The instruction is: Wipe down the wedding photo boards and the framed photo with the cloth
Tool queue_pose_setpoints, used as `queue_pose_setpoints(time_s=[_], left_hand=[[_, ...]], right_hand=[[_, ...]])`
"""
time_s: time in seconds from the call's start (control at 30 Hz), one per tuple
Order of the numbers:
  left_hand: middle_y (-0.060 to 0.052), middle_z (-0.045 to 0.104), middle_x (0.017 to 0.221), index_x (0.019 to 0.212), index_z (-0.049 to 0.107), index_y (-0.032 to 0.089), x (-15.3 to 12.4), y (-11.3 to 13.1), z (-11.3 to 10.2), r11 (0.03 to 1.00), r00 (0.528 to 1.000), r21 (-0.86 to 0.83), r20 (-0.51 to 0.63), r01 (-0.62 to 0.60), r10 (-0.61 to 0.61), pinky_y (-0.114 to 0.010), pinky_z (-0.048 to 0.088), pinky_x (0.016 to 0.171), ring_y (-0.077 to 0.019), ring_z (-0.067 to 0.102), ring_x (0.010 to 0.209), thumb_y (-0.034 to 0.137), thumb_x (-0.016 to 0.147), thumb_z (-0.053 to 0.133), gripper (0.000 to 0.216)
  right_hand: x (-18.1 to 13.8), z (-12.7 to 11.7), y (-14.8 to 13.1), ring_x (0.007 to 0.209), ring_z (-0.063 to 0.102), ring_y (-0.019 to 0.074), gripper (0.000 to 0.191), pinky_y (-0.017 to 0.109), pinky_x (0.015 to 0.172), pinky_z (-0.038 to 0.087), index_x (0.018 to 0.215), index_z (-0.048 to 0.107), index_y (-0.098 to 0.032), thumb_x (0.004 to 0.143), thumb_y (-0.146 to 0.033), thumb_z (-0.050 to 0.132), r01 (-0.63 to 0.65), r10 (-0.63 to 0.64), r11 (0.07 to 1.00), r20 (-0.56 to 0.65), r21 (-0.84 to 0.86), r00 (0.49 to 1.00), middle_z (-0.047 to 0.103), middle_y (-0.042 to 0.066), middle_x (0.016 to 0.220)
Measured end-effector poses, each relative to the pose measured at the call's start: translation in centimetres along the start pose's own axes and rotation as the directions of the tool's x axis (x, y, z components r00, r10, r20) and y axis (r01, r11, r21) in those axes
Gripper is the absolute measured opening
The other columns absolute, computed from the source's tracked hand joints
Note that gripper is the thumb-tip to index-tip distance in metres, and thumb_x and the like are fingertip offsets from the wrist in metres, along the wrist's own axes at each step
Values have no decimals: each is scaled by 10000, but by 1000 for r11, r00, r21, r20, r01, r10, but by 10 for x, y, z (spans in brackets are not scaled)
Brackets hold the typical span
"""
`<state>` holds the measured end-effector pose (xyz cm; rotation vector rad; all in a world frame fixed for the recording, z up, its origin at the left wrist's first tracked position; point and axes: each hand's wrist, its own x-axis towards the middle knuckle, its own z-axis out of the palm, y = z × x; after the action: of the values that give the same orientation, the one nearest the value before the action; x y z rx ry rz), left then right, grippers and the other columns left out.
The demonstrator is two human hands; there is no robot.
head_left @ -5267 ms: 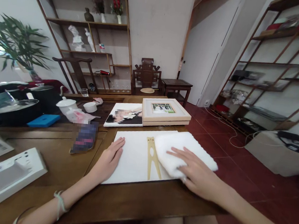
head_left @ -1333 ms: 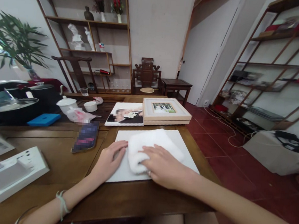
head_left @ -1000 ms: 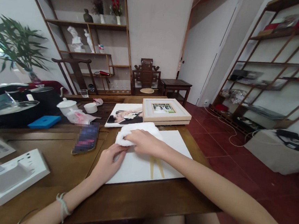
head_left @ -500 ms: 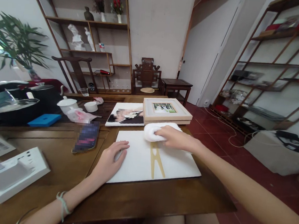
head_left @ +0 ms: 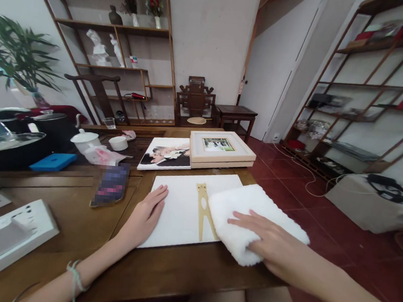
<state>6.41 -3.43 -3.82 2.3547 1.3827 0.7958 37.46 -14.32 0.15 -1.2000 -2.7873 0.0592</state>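
Note:
A white rectangular panel [head_left: 177, 205] lies flat on the wooden table in front of me. Fixed on its face is a gold A-shaped stand leg [head_left: 201, 214]. My left hand [head_left: 147, 214] rests on the panel's left edge, fingers stretched out and holding nothing. A fluffy white towel [head_left: 234, 203], bunched up, is in my right hand [head_left: 264, 236], with the thumb tucked into its fold. The towel covers the panel's right side and part of the gold leg, and hangs past the panel's edge.
Behind the panel lie a photo print [head_left: 166, 153] and a pale wooden picture frame [head_left: 223, 149]. To the left are a phone [head_left: 111, 184], a white power strip [head_left: 17, 238], a blue box [head_left: 53, 161] and a teapot [head_left: 85, 141]. The table [head_left: 176, 273] ends near my lap.
My right hand has moved the towel from the panel's far edge toward me and to the right, uncovering the top of the gold leg. My left hand stays on the panel.

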Motion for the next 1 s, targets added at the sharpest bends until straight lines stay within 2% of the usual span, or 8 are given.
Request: queue_pose_setpoints(time_s=[0.1,0.23,0.43,0.53,0.63,0.73,0.83,1.0], left_hand=[[-99,461,1347,1213,530,103,0,-1,0,1000,1000,2,-3,-7,7,-397,267,1077,-199,382,1272,335,879,343,447],[-101,472,1338,1203,536,111,0,0,0,1000,1000,-4,-6,-20,20,-407,281,1069,-204,392,1265,319,876,356,428],[-97,494,1321,1187,553,138,0,1,-2,1000,999,-17,-25,-24,24,-425,298,1058,-218,411,1251,314,868,380,403],[-99,489,1325,1189,552,131,0,1,-1,1000,1000,-19,-23,-22,21,-414,289,1064,-214,404,1257,318,871,376,409],[-110,480,1331,1198,542,107,0,0,0,1000,1000,-18,-13,-14,14,-401,279,1070,-206,396,1262,326,877,360,429],[-108,476,1335,1203,537,104,0,0,0,1000,1000,-20,-13,-5,5,-400,274,1073,-205,391,1266,331,879,355,435],[-102,475,1337,1201,541,115,0,0,0,1000,1000,-19,-13,-3,3,-409,276,1071,-211,390,1266,334,879,357,431],[-96,485,1328,1195,548,130,0,1,0,1000,1000,-16,-21,-16,15,-416,285,1065,-216,402,1257,326,879,365,415]], right_hand=[[12,-2,7,1271,339,242,509,461,1041,279,883,641,-159,531,81,363,-31,31,999,-21,17,999,459,116,1330],[46,2,35,1219,407,268,444,452,1015,313,844,648,-139,545,72,395,-38,42,998,-118,43,992,509,153,1266],[78,4,61,1145,465,277,455,441,912,405,890,630,-141,574,74,383,-75,87,995,-173,71,981,568,142,1166],[68,-1,51,1162,453,281,430,450,942,378,852,631,-136,570,73,382,-71,81,995,-148,76,986,568,153,1165],[41,-7,30,1208,418,261,461,440,1000,325,838,629,-150,534,79,368,-74,82,992,-73,102,994,555,143,1204],[8,-10,6,1260,359,219,491,414,1050,268,825,621,-191,511,76,355,-79,80,989,-7,127,997,511,91,1279],[-12,-9,-7,1287,315,200,481,395,1066,253,809,611,-220,509,65,364,-75,76,986,-2,150,997,454,43,1341],[6,-8,3,1258,361,219,488,422,1045,269,823,622,-206,527,73,352,-94,100,980,-30,173,994,503,76,1289]])
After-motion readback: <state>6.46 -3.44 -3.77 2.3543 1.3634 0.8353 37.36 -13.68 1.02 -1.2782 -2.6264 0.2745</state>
